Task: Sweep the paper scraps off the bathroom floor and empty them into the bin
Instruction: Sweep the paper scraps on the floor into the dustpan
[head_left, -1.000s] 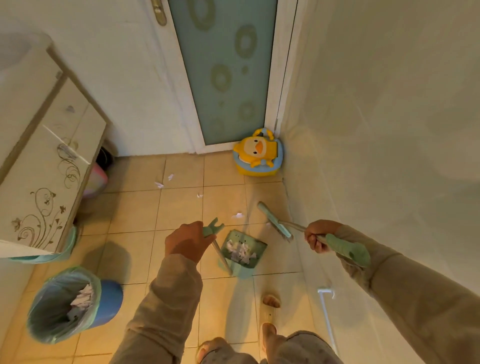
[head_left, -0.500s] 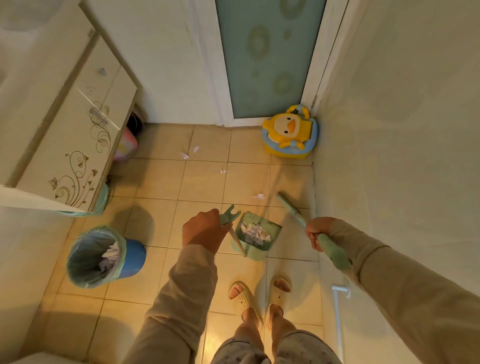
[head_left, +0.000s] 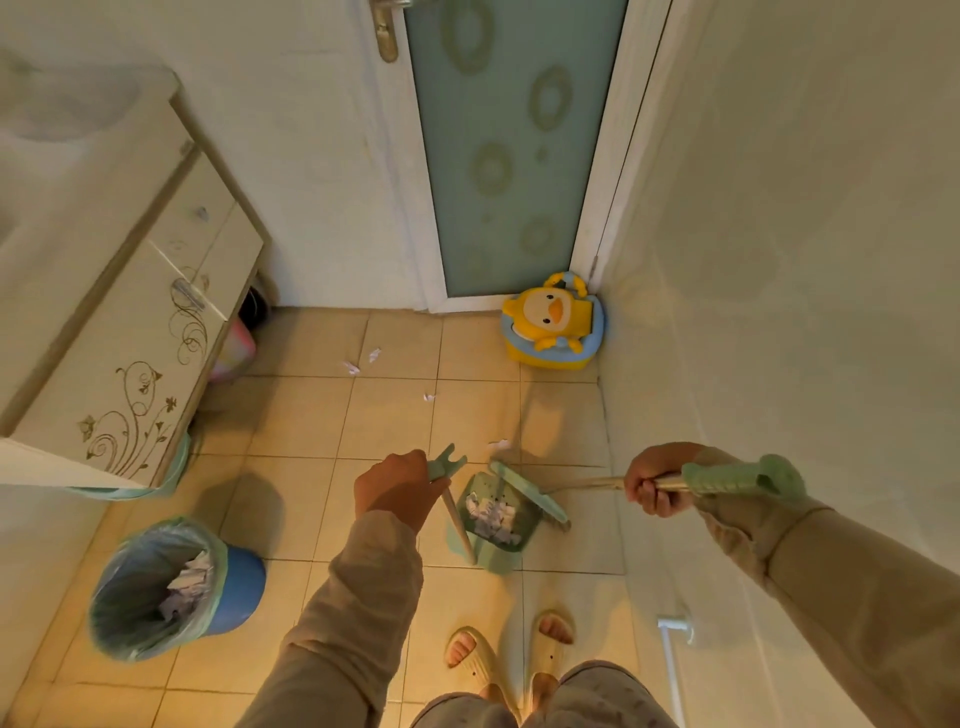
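My left hand (head_left: 397, 488) grips the top of the green dustpan's handle (head_left: 447, 465). The dustpan (head_left: 493, 525) sits on the tiled floor in front of my feet with white paper scraps (head_left: 491, 512) inside. My right hand (head_left: 654, 486) is closed on the broom's metal shaft (head_left: 587, 484), and the green broom head (head_left: 530, 491) lies across the dustpan's far right edge. Loose paper scraps remain on the floor: one (head_left: 500, 445) just beyond the dustpan, one (head_left: 429, 397) further out, two (head_left: 361, 362) near the door. The blue bin (head_left: 171, 587) with a green liner stands lower left, with paper in it.
A white vanity cabinet (head_left: 140, 332) juts out on the left, with a pink item (head_left: 236, 353) under it. A yellow duck potty (head_left: 553, 325) sits in the corner by the frosted glass door (head_left: 509, 145). The wall runs close on the right, with a white pipe (head_left: 672, 654).
The broom head has swung left from the floor beside the wall onto the dustpan's edge. My right hand has risen, turning the shaft nearly level. The dustpan stays put.
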